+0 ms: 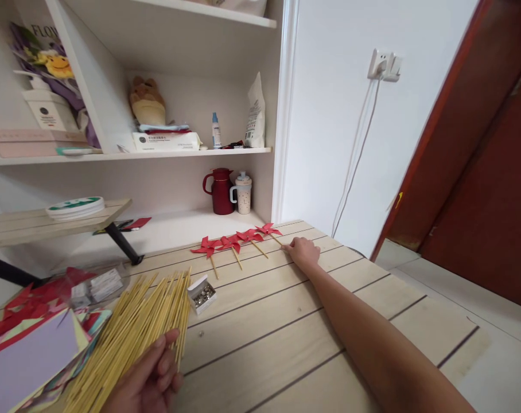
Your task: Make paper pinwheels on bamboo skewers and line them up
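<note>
My right hand (302, 252) reaches far across the table, its fingertips closed on the lower end of the stick of the rightmost red pinwheel (268, 229). That pinwheel lies in a row with several others, among them the leftmost pinwheel (207, 246); each has red folded blades on a thin stick. At the near left, my left hand (151, 373) is curled beside a large pile of thin bamboo sticks (131, 327). Its thumb and fingers are drawn together at the pile's right edge; whether a stick is between them is unclear. An open small white box (202, 293) of metal pins stands right of the pile.
Coloured paper sheets (32, 355) and red paper pieces (26, 307) lie at the left. A raised wooden stand (114, 209) on black legs carries a roll of tape (75, 207). Behind the slatted table (260, 338), a shelf holds a red jug (222, 192) and a cup (243, 195).
</note>
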The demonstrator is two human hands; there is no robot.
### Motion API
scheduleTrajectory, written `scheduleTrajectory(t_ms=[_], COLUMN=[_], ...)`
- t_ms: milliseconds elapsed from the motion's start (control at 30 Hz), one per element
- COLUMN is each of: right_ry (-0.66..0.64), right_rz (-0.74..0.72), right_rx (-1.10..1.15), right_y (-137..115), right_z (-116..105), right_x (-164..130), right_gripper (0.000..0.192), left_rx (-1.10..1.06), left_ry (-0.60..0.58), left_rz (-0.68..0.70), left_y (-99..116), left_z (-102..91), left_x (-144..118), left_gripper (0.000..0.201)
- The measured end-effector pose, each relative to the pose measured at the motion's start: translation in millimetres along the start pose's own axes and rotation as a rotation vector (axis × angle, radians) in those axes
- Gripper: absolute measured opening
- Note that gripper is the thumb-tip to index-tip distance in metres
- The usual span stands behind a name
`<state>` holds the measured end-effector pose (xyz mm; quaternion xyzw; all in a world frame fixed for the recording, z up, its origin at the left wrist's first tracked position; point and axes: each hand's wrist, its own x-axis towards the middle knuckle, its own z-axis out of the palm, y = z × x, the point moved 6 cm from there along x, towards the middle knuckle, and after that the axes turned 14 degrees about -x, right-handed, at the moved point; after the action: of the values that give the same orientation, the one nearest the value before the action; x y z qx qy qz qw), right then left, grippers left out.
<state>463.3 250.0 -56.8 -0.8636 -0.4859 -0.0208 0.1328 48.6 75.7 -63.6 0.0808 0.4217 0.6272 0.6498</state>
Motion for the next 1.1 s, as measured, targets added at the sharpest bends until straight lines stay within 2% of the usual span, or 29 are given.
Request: scheduleTrajectory(t_ms=[233,300,400,533,633,700,767,800,867,933,1000,1033,1100], right_ry=[-0.002,0.011,0.081,0.199,0.151,0.054,-0.201,-0.31,-0.43,-0.435,-0.388,-0.379,-0.407], right_rz=[0.07,0.081,0.079,-0.014,-0.169,-0.308,-0.528,-0.585,-0.631,-0.678,-0.675,-0.655,-0.58], right_rx=[0.24,0.331,0.472,0.702,0.842,0.899,0.955,0.935,0.856,0.804,0.809,0.824,0.858], right_y=[13.9,19.6,20.9,-3.4,-40.4,-68.6,-101.3,-113.0,-127.0,-133.7,-133.4,-131.7,-127.1], right_z=[-0.1,-3.3,-16.6,-46.2,-62.0,-65.8,-59.5,-53.9,-42.4,-35.0,-30.1,-27.0,-18.7], right_x=[-2.9,-6.2,-15.8,-41.4,-75.4,-106.7,-145.1,-163.9,-194.5,-214.2,-220.9,-220.7,-216.1], right_gripper=[0.048,0.045,0.037,0.046,0.045,0.035,0.026,0.022,0.019,0.021,0.022,0.023,0.022], left_rx=[0.025,0.043,-0.008,-0.208,-0.226,-0.144,0.043,0.175,0.461,0.7,0.856,0.91,1.042], left_ry=[-0.145,-0.172,-0.116,0.003,0.079,0.096,0.073,0.056,0.024,0.035,0.124,0.189,0.307], left_rz=[0.089,0.104,0.15,0.361,0.597,0.761,0.895,0.929,0.921,0.858,0.841,0.868,1.014], left_y=[4.6,6.2,14.6,42.5,65.5,77.2,84.8,86.6,86.7,86.1,90.7,95.2,106.2], left_z=[9.8,13.2,12.7,3.8,-4.0,-5.5,-3.0,-1.2,-0.5,-8.3,-24.2,-33.2,-46.4], left_x=[-12.3,-15.7,-17.7,-18.9,-26.7,-37.2,-49.5,-54.5,-59.3,-58.7,-58.4,-60.0,-68.6], left_gripper=[0.02,0.02,0.013,0.002,0.005,0.01,0.018,0.022,0.03,0.035,0.035,0.033,0.03])
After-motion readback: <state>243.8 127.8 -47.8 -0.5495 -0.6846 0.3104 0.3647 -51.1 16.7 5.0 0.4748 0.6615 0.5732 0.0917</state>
